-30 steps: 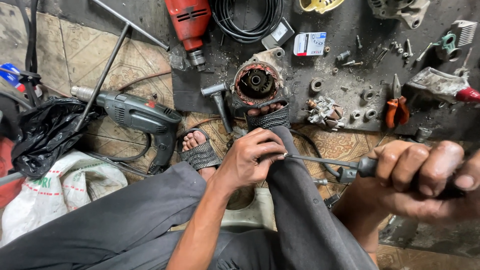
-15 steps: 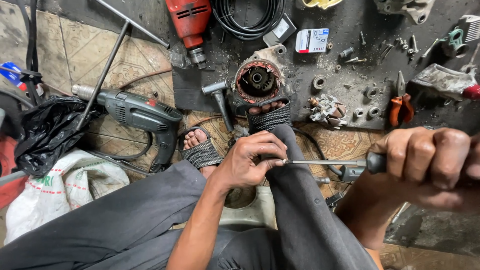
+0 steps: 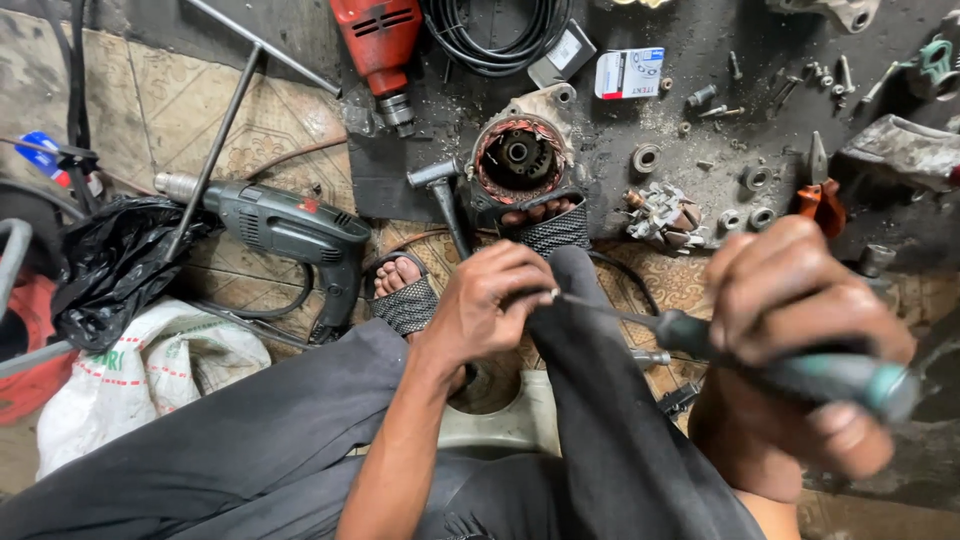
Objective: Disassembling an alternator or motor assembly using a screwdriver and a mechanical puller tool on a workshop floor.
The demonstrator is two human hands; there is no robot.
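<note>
Can't really make out what's pinched in the left hand [image 3: 495, 300]: fingers curled tight over something tiny, fully hidden behind the knuckles, right on top of the knee in dark trousers [image 3: 590, 330]. Only clue is the screwdriver [image 3: 700, 335] tip disappearing into that fist. Right hand [image 3: 805, 345] huge and blurry at the edge of view, grip clenched hard round the green-and-black handle, shaft running left and slightly up to the other hand. Butt end of the handle poking out past the fingers, soft focus.

Down on the floor, just past the toes in woven sandals [image 3: 553, 228]: a motor housing [image 3: 520, 160] with copper windings showing, open face up, braced against one foot. Small hammer [image 3: 445, 200] lying just beside it. Dark green power drill [image 3: 290, 230] off to the left, cord trailing under it. Red drill [image 3: 380, 50] cut off by the top edge, same for the coil of black cable [image 3: 500, 35]. Loose bearings, screws and washers scattered over the black mat [image 3: 700, 130], too small to tell apart. Orange-handled pliers [image 3: 820, 195] partly behind the right hand. Black plastic bag [image 3: 115, 265] and white sack [image 3: 150, 370] at the left.
</note>
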